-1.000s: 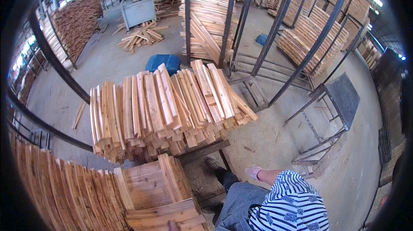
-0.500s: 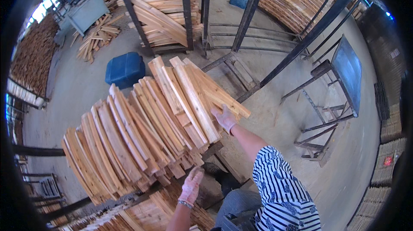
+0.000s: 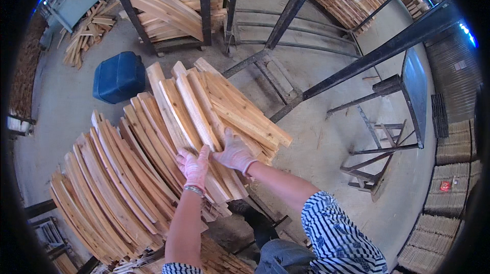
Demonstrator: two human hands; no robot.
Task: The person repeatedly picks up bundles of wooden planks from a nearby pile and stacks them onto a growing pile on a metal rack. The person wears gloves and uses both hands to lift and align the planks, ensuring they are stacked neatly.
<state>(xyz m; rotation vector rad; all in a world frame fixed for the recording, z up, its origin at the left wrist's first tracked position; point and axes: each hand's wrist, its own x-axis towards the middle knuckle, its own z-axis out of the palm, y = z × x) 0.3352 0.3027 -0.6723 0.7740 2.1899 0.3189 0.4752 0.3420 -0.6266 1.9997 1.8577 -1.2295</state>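
A row of pale wooden planks (image 3: 115, 182) lies on a stack, stretching from the left to the middle. My left hand (image 3: 194, 168), in a thin whitish-pink glove, is closed over a plank near its lower half, thumb on the right and fingers on the left. Just right of it, my gloved right hand (image 3: 236, 153) grips the neighbouring plank (image 3: 200, 108), its thumb toward my left hand. The undersides of both hands' grips are hidden. A few more planks (image 3: 250, 115) fan out at an angle beyond my right hand, on the right end of the row.
A blue plastic canister (image 3: 119, 77) stands on the floor behind the row. Dark metal posts and a frame (image 3: 286, 92) rise beyond, with plank stacks (image 3: 168, 6) behind them. At the right stands a metal-topped table (image 3: 414, 95); bundled slats (image 3: 443, 192) line the right edge.
My left hand has come up from below the row onto the planks. My right hand has moved left from the angled planks to beside it. The view has shifted.
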